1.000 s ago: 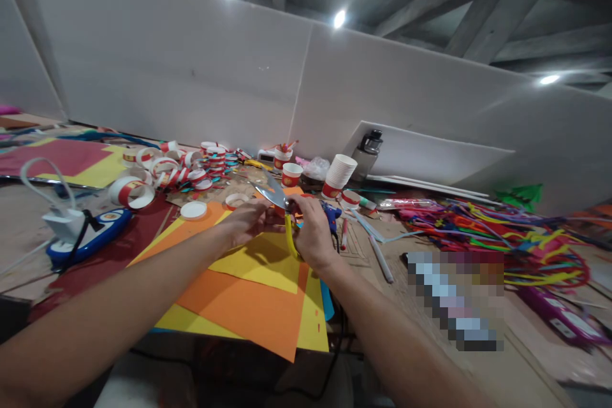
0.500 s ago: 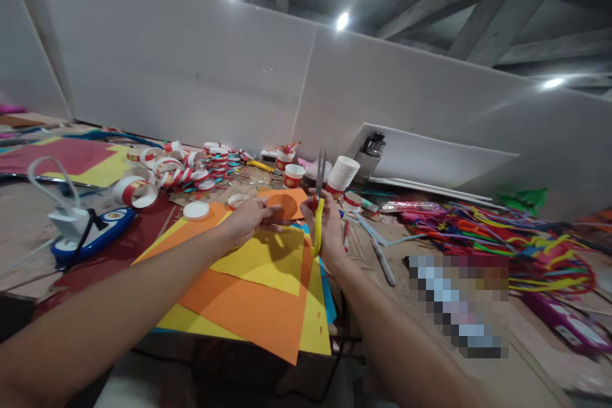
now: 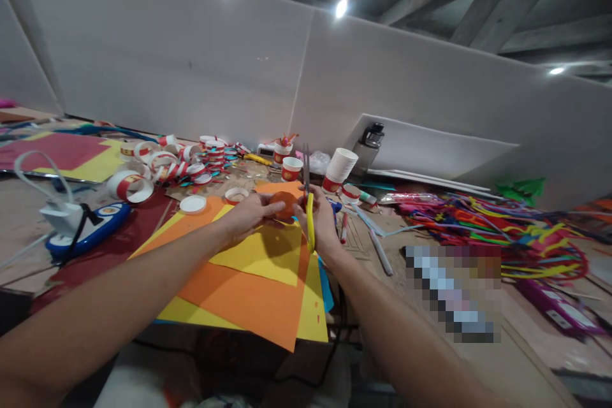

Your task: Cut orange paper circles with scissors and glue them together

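Note:
My left hand (image 3: 248, 215) pinches a small orange paper piece (image 3: 283, 203) held up over the table. My right hand (image 3: 321, 223) grips yellow-handled scissors (image 3: 308, 204), blades pointing straight up, right beside the orange piece. Under both hands lie overlapping yellow and orange paper sheets (image 3: 258, 280).
Cut red-and-white paper cup rings (image 3: 162, 169) are heaped at the back left, a stack of white cups (image 3: 339, 169) and a dark bottle (image 3: 370, 140) behind. Pens (image 3: 380, 252) and a tangle of coloured pipe cleaners (image 3: 502, 229) lie right. A blue device with a white charger (image 3: 81, 229) sits left.
The scissors swung from lying across the paper to pointing upright. The orange piece has come up between my hands, and the view shifted slightly.

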